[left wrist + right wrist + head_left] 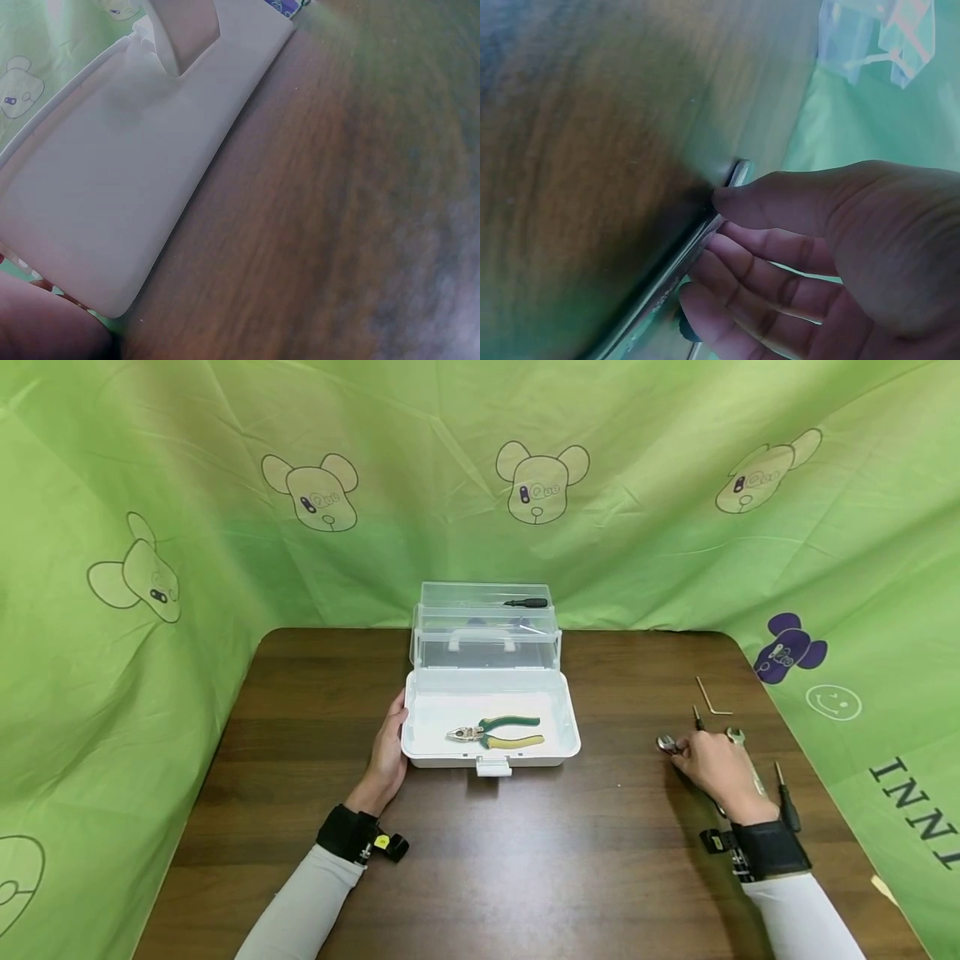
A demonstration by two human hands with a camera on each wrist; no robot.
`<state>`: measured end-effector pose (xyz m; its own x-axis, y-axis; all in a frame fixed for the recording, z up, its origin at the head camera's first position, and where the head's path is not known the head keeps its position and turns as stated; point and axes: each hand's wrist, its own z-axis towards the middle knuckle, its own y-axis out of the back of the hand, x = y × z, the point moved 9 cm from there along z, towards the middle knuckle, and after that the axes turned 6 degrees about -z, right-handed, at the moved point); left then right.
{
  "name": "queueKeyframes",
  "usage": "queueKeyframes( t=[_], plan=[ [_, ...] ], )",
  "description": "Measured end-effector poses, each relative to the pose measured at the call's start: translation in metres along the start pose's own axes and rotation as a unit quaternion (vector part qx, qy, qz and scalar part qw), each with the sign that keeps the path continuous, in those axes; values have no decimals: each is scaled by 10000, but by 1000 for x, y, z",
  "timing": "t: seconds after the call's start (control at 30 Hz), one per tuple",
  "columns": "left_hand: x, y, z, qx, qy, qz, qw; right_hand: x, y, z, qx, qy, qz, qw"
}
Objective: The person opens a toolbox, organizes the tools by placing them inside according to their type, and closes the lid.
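On a wooden table [480,877], an open white toolbox [450,761] sits with a left hand [387,753] at its side, likely to steady it, finger curl unclear, while well to the right a right hand [720,770] pinches a wrench [664,743] near its head, probably for control

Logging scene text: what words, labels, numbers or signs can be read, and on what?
"INN", next letter cut off: green curtain
"Qee", apparently: bear prints
Smiley sign: same curtain
Too small to read: yellow dot by left wristband
Too blurred for any marking: held wrench
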<state>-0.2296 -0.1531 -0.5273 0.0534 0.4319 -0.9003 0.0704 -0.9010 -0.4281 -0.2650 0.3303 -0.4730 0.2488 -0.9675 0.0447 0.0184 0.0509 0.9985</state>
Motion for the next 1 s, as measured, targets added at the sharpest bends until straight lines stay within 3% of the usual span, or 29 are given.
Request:
queueKeyframes(
  t=[0.57, 1.0],
  plan=[
    [1, 2, 1, -51, 59, -4, 10000, -12, -2, -11, 92, -377, 393, 9985],
    [1, 1, 2, 14, 17, 36, 10000, -21, -11, -4, 563, -443, 808, 9942]
  ],
)
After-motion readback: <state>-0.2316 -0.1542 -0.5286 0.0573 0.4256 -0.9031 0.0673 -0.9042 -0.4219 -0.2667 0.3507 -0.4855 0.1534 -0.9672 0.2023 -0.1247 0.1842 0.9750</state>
